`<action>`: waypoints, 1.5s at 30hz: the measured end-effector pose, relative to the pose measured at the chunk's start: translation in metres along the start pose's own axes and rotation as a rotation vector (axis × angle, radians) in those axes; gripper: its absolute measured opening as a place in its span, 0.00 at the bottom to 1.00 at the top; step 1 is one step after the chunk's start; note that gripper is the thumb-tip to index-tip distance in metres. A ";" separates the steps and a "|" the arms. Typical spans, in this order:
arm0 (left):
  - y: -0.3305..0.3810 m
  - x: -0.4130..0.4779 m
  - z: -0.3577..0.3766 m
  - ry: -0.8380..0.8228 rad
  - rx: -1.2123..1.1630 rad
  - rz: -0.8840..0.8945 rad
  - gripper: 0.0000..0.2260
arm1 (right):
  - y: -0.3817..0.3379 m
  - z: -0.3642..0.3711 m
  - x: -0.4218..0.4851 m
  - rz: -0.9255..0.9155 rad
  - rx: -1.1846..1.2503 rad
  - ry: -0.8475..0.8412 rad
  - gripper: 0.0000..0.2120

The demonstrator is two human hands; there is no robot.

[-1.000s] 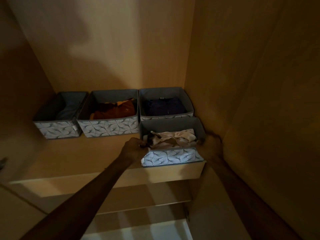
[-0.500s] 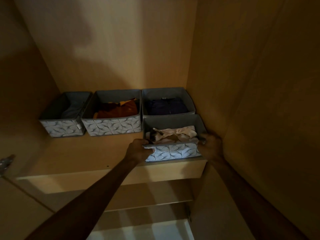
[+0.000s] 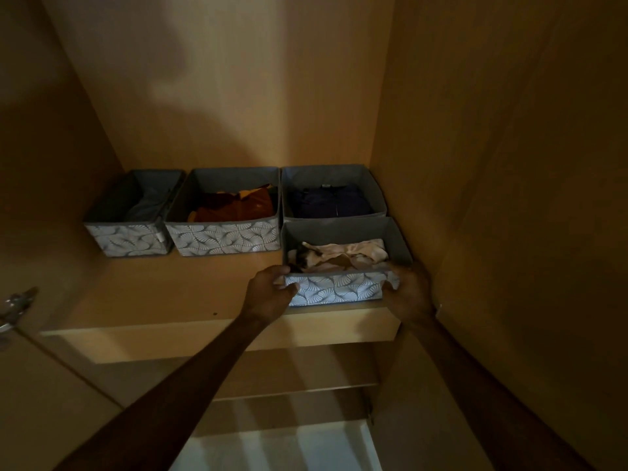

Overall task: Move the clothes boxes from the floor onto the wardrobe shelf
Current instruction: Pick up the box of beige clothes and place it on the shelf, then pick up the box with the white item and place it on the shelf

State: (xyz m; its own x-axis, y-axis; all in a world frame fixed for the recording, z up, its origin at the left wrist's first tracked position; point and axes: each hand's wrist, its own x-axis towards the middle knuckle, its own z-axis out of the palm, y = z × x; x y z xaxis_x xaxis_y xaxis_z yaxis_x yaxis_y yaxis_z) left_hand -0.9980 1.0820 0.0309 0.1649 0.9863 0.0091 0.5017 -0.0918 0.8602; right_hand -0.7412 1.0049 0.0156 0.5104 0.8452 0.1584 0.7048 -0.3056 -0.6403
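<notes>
Though grey inside, the box [image 3: 334, 288] has a white fan-patterned front.

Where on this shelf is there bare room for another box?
Bare shelf lies before the left box and orange-clothes box, left of the front box that the left hand and right hand grip. Back row is crowded; the right hand sits tight by the side wall.

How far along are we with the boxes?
Done: grey-clothes box, orange-clothes box and navy-clothes box line the back of the shelf. In hand: pale-clothes box sits just in front, left hand and right hand gripping its front corners. Left: letting go; floor unseen, so more boxes possible.
</notes>
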 end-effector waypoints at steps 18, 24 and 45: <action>-0.136 -0.197 -0.027 0.116 -0.362 -0.383 0.09 | -0.002 0.098 -0.190 -0.087 0.189 -0.606 0.28; -0.166 -0.297 -0.043 0.340 -0.322 -0.558 0.09 | -0.019 0.125 -0.235 -0.281 0.215 -0.950 0.25; -0.096 -0.724 0.102 1.443 -0.466 -1.098 0.12 | -0.029 0.087 -0.538 -1.119 -0.027 -1.811 0.22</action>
State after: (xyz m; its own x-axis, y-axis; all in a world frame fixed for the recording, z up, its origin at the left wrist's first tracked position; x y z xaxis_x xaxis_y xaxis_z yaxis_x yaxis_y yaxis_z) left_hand -1.0788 0.3629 -0.1098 -0.9057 -0.0643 -0.4190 -0.4109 0.3764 0.8303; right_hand -1.0789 0.5969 -0.1162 -0.9333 0.0042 -0.3590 0.3109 0.5094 -0.8024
